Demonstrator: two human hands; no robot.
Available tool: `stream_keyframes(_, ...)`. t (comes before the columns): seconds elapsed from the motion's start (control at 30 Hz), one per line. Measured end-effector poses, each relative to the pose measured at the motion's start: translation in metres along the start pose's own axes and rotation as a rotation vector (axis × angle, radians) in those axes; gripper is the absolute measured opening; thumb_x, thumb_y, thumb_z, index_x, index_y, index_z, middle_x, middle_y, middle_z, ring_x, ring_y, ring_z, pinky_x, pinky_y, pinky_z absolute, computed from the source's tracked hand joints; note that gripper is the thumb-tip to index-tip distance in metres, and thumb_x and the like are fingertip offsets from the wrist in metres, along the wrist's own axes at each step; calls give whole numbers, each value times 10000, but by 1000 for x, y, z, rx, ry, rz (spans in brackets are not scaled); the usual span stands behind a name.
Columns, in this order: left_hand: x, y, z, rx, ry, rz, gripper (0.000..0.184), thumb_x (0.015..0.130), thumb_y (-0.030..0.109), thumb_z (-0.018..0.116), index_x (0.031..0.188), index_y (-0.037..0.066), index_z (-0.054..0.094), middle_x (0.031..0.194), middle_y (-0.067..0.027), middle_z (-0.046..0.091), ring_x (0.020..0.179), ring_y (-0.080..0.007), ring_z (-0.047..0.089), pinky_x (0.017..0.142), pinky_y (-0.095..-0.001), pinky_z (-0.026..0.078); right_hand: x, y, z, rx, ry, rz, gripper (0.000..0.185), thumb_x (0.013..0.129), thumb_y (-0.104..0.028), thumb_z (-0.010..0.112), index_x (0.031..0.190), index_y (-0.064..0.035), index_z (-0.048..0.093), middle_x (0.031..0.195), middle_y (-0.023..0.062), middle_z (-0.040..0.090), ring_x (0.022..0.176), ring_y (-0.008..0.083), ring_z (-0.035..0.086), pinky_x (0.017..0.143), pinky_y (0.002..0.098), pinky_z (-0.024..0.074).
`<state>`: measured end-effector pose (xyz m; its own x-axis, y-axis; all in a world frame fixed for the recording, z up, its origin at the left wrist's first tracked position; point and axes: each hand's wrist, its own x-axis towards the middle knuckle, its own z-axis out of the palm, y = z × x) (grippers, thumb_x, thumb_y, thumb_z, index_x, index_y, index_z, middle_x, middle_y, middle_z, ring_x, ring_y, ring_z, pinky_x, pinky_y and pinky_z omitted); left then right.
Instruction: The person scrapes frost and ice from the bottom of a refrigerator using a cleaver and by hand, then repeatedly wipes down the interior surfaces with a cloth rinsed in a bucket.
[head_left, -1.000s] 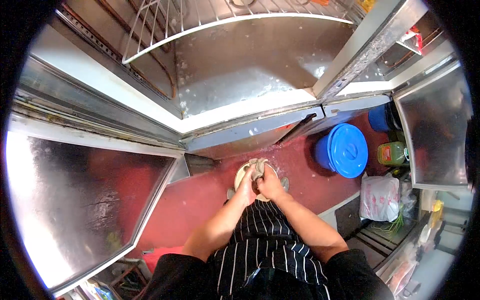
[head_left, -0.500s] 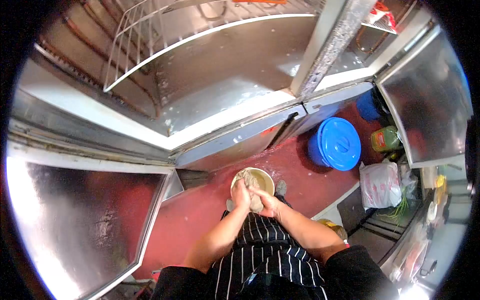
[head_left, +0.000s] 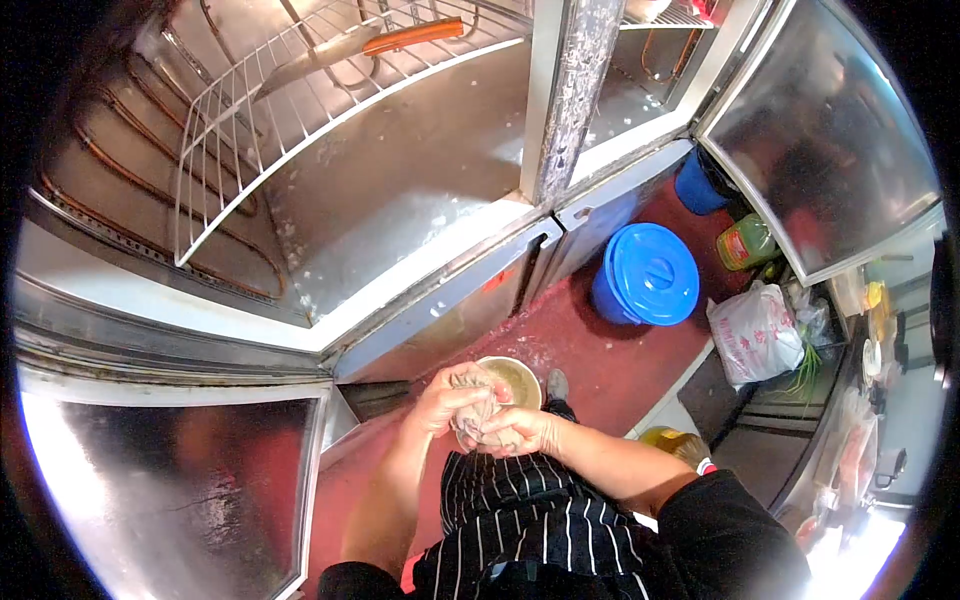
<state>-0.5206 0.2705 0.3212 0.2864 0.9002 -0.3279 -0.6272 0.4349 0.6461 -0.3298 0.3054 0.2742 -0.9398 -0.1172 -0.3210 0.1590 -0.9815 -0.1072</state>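
Note:
A crumpled, greyish-beige wet cloth (head_left: 476, 408) is bunched between both hands. My left hand (head_left: 441, 402) is closed round its upper left part. On its lower right, my right hand (head_left: 524, 430) has its fingers wrapped about the folds. Under and just beyond the hands stands a pale round bucket (head_left: 538, 386) with cloudy liquid in it; the hands and cloth hide its near left part.
The open refrigerator compartment (head_left: 400, 170) holds a wire rack (head_left: 290, 140) with an orange-handled knife (head_left: 412, 36). Open doors stand at left (head_left: 180, 490) and right (head_left: 820, 130). A blue lidded bucket (head_left: 655, 275), a white bag (head_left: 752, 335) and a green-yellow jug (head_left: 746, 243) are on the right.
The view has shifted, showing more of the rack and knife. Both hands have moved left relative to the bucket with the cloth, uncovering more of the liquid.

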Motion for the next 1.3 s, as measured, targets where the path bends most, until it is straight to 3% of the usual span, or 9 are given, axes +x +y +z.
stream_keyframes(0.1,7,-10,2,267,270,36,191,819,24,738,990,35,655,877,-35,687,805,-136,674,740,-306,554,6,-13,-8,-353,31,33,431,878,-223,755,1242,-56,597,1061,86,668,858,183,654,606,297,518)
stream_keyframes(0.33,25,-72,-8,732,791,163,294,820,81,729,1096,-8,681,909,-74,710,825,-136,647,747,-311,531,24,5,-23,-1212,569,-162,398,774,-250,790,1073,-15,674,943,95,711,887,190,649,846,331,523)
stream_keyframes(0.5,37,-100,-18,673,1058,245,268,836,66,675,1088,-25,675,953,-115,726,871,-201,682,805,-335,535,41,20,-57,-1583,819,-314,466,836,-295,700,1180,13,639,1049,297,693,1029,467,662,918,473,534)
stream_keyframes(0.77,58,-134,-35,-9,1439,303,281,892,68,624,1163,-4,614,982,-99,699,891,-188,662,781,-354,536,32,2,-13,-2082,840,-298,484,832,-243,684,1267,-85,541,1048,296,684,1033,420,672,874,511,543)
stream_keyframes(0.87,43,-138,-50,-192,1211,146,337,923,163,653,1215,14,576,1041,-102,686,902,-225,669,789,-371,544,22,-8,2,-1961,778,-37,465,831,-274,718,1229,-85,569,1097,279,681,1065,392,674,903,503,533)
stream_keyframes(0.9,34,-133,-57,-305,930,40,397,928,234,669,1250,25,566,1107,-125,675,967,-258,669,846,-394,544,15,-4,-14,-1818,635,-377,444,827,-318,757,1150,-54,604,1066,184,718,957,329,721,865,464,557)
stream_keyframes(1.0,-14,-44,-18,-392,329,-10,656,924,424,677,1430,56,479,1357,-204,587,1221,-349,602,1036,-475,493,-4,-30,-4,-680,337,200,487,841,-343,772,1179,-25,625,896,57,679,681,156,641,502,272,508)
stream_keyframes(1.1,-18,-15,-9,-451,-168,96,884,890,513,667,1573,86,302,1528,-276,409,1359,-397,485,1127,-526,404,-1,-18,25,-92,-171,157,575,828,-364,780,1214,14,585,966,157,631,612,172,579,417,238,432)
stream_keyframes(1.3,-34,31,15,-239,-381,241,247,811,212,769,922,-1,712,1199,-290,655,1132,-361,640,991,-460,491,8,-6,79,231,-422,-64,702,742,-263,853,1293,40,542,938,244,594,552,218,533,403,250,431)
